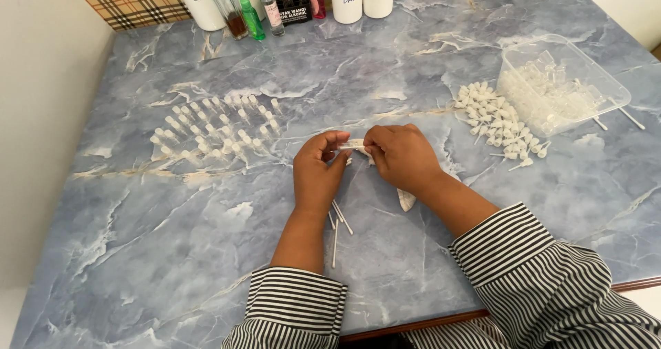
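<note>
Head view: left hand (318, 172) and right hand (401, 156) both pinching small clear plastic vial (352, 144) above blue marble worktop (172, 239), fingers closed tight. Keeping it level, pressing gently.

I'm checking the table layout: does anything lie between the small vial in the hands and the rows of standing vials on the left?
Nothing visible does. The small clear vial is pinched between left hand and right hand; bare marbled tabletop separates it from the standing vials.

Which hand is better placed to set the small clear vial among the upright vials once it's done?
Probably the left hand. Both hands pinch the vial, but the upright vials stand on the left side, while the right hand would have to cross over.
</note>
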